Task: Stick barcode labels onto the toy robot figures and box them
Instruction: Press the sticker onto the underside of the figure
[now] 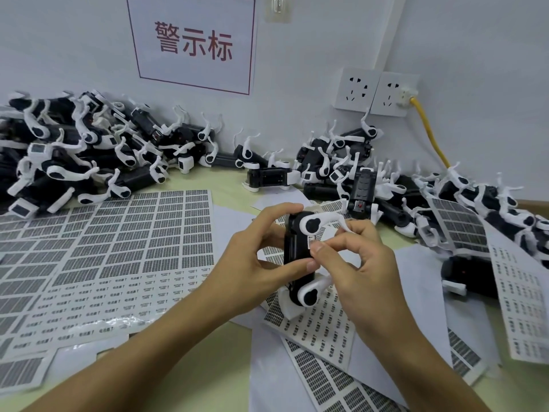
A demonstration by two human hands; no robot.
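both hands grip the toy robot (300, 257): left hand (258, 260) cradling, right hand (359, 263) pinching label (325, 237).

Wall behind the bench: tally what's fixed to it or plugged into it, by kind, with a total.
Sign with red characters: 1
Socket plates: 2
Clear stick-on hook: 1
Plug with yellow cable: 1
Total: 5

Pale bluish wall (74, 40) behind a yellow-green table (225, 188). White sign (193, 43) with red characters and thin red border on wall. Clear hook (278, 7) just right of it, up top. Two white sockets (375, 92) near the corner; yellow cable (427, 129) plugged into the right one. Even, flat light.
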